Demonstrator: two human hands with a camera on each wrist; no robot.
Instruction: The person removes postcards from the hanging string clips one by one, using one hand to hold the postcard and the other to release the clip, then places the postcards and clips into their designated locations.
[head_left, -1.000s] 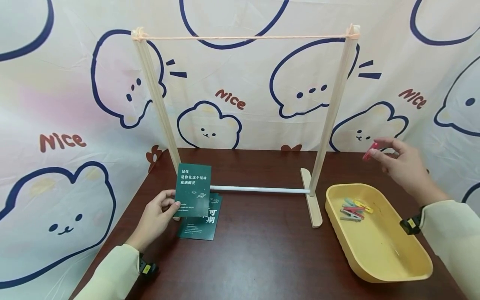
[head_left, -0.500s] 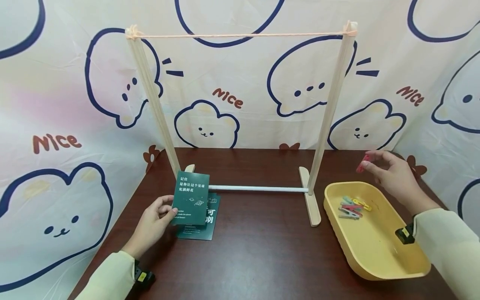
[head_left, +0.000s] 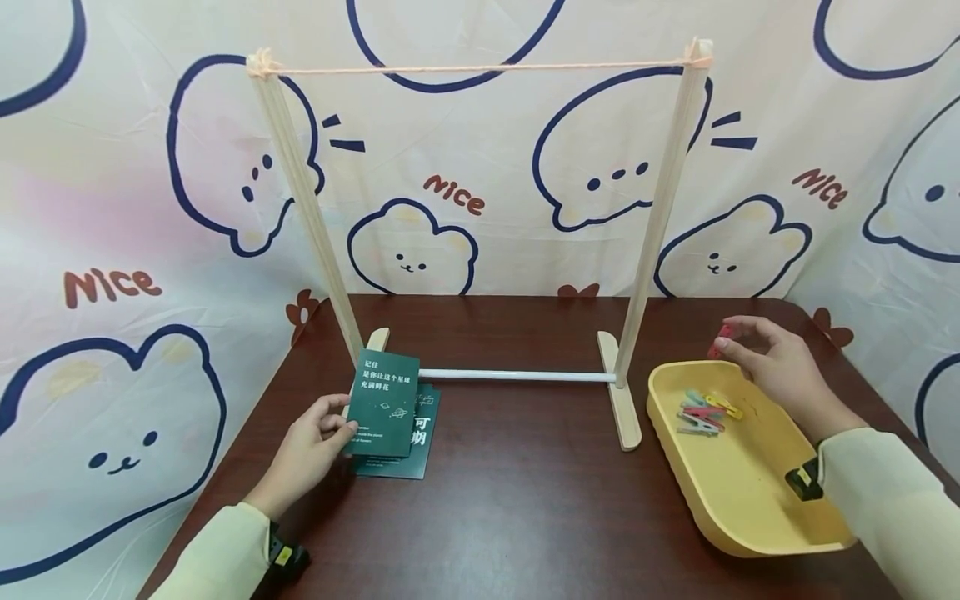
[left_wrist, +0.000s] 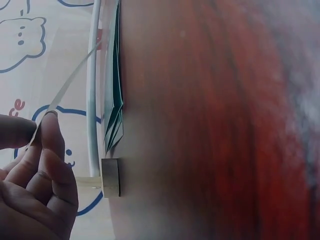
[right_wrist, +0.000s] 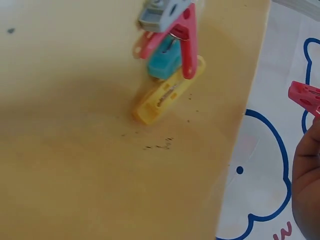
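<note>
My left hand pinches a dark green printed card by its left edge, tilted above more green cards on the table. In the left wrist view the held card appears edge-on between thumb and fingers, apart from the stacked cards. With thumb and fingertips my right hand pinches a red clothespin just above the far rim of a yellow tray. Several clothespins in pink, yellow, teal and grey lie in that tray; the yellow clothespin shows in the right wrist view.
Behind the cards stands a wooden frame with a left post, a right post and a white bottom bar. A string stretches between the post tops. A cartoon-print cloth hangs behind the brown table.
My left hand has lowered the green card towards the other cards. The right hand has moved down and slightly left with the red clothespin, nearer the tray's rim.
</note>
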